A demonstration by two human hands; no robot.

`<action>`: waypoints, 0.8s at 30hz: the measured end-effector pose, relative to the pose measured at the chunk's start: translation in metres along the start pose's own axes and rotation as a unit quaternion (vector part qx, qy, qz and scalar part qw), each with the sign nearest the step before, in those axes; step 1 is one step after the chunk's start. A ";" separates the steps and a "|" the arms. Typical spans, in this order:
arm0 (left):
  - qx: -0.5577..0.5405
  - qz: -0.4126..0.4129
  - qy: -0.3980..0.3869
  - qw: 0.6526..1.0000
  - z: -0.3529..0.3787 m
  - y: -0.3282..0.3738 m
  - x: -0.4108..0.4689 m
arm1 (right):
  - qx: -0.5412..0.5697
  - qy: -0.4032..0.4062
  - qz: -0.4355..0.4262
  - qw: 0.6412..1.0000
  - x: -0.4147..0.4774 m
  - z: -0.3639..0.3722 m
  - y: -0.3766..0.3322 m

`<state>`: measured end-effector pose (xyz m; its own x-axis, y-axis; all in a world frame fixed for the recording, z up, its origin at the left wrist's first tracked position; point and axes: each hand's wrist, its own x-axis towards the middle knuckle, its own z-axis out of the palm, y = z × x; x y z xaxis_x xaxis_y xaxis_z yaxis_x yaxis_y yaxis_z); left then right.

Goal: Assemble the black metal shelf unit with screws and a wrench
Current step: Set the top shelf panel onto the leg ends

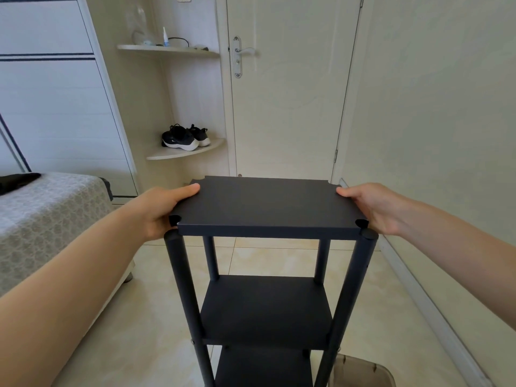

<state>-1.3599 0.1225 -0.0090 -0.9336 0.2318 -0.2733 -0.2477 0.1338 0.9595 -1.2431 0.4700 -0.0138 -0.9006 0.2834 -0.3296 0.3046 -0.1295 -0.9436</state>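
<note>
Gripping the top panel [265,203] at its left and right edges, the left hand [159,210] and right hand [374,208] pinch it, thumbs on top and the other fingers hidden beneath. The panel lies at the post tops of the black shelf unit [265,308], which stands on the tiled floor [139,317].

Cream door [287,88]; corner shelves [167,50], black sneakers [184,136]; patterned bed [44,216], tiled floor [134,317]

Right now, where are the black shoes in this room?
In the head view, the black shoes sit left of centre on the lower corner shelf, just left of the white door and beyond the left hand holding the top panel.
</note>
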 end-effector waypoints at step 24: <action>0.000 -0.028 -0.008 1.000 0.004 -0.008 -0.010 | -0.023 0.009 -0.012 1.000 -0.003 0.000 0.000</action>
<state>-1.3475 0.1229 -0.0146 -0.9136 0.2400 -0.3281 -0.2995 0.1481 0.9425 -1.2407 0.4690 -0.0124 -0.9020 0.3034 -0.3071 0.2972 -0.0795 -0.9515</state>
